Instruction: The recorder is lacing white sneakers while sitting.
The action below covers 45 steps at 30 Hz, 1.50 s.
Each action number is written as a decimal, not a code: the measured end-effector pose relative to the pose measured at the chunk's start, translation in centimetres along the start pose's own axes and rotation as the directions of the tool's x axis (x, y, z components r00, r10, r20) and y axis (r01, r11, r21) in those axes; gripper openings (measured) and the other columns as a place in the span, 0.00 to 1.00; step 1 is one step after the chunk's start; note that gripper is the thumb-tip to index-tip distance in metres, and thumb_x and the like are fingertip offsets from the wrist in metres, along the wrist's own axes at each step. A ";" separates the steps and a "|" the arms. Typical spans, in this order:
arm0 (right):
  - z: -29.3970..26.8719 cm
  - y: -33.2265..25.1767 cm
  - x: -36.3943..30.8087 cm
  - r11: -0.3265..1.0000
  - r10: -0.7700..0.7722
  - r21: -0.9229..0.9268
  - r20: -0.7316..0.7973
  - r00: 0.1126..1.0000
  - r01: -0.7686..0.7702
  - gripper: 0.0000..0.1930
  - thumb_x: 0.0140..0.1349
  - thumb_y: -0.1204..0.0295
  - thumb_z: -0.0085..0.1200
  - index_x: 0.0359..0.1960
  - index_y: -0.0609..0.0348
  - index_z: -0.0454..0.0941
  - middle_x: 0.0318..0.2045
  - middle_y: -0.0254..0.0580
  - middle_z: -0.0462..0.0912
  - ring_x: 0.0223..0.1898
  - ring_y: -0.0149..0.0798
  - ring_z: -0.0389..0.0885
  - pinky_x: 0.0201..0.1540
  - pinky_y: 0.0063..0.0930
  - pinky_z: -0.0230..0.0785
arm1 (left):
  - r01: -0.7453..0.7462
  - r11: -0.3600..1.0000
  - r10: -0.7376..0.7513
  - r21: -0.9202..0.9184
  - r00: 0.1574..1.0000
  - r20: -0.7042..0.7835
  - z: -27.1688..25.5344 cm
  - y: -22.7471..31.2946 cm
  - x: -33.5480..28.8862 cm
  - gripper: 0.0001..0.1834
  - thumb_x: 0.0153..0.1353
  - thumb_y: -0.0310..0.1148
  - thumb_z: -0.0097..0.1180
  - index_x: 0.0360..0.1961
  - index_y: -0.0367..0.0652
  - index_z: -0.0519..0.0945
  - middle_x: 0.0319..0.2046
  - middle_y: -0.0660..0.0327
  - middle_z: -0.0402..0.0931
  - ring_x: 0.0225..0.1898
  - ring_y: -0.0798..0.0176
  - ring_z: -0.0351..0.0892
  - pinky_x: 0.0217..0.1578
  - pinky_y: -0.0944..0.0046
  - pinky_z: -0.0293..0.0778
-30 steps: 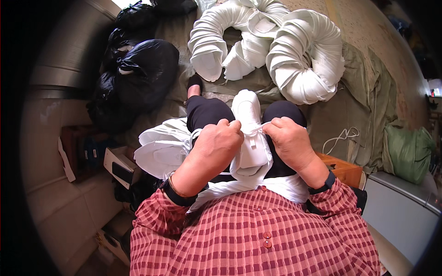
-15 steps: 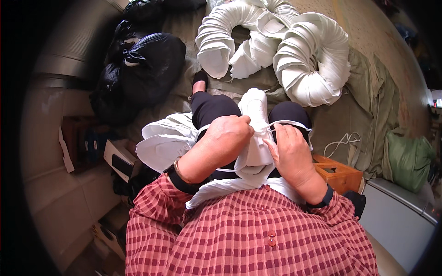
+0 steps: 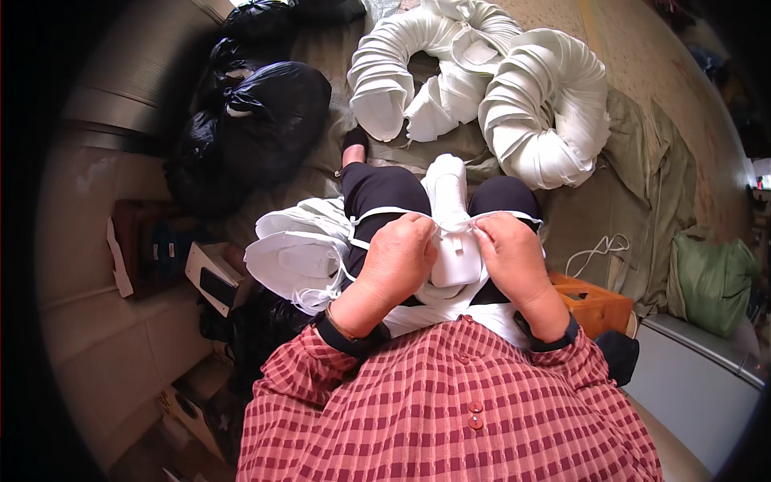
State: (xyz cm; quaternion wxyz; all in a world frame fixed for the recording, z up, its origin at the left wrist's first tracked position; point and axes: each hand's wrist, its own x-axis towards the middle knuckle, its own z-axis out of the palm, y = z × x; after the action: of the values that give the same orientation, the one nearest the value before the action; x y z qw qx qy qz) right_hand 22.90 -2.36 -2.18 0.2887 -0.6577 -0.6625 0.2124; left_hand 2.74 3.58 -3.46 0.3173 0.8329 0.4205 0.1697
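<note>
A white shoe-shaped piece [image 3: 447, 189] stands between my knees, with a smooth white heel-like block [image 3: 456, 263] at its near end. On either side of it both of my hands are closed. My left hand [image 3: 401, 253] pinches a white lace [image 3: 384, 210] at the piece's left edge. My right hand [image 3: 514, 253] grips lace on the right edge, and a strand runs from it over my right knee. The fingertips partly hide where the lace meets the piece. Left of my left knee lies a stack of white shoe uppers [image 3: 281, 261] with loose laces trailing beside it.
Curled rows of nested white pieces [image 3: 546, 108] lie ahead on a drab cloth [image 3: 634, 161]. Black plastic bags [image 3: 249, 136] sit at far left. A wooden box [image 3: 594, 305], a green bag [image 3: 711, 277] and a grey cabinet [image 3: 699, 386] stand at right.
My left hand has turned more upright and drawn back toward me, uncovering the block. More lace now lies across my left knee. Both hands still grip close to the piece.
</note>
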 end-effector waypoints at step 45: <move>-1.4 0.5 2.0 0.977 -0.149 0.177 0.167 0.975 0.119 0.43 0.53 0.66 0.69 0.71 0.60 0.61 0.67 0.55 0.70 0.71 0.54 0.65 0.75 0.48 0.51 | 0.254 0.229 -0.262 -0.940 0.946 0.192 -1.8 3.4 -0.5 0.04 0.76 0.29 0.50 0.46 0.41 0.71 0.28 0.65 0.76 0.23 0.75 0.73 0.25 0.74 0.71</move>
State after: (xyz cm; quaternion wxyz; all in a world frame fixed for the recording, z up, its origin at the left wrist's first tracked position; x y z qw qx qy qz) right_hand 24.23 -0.50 -1.23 0.2954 -0.5634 -0.7087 0.3050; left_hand 3.49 2.35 0.11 0.7740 0.3930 0.3662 0.3352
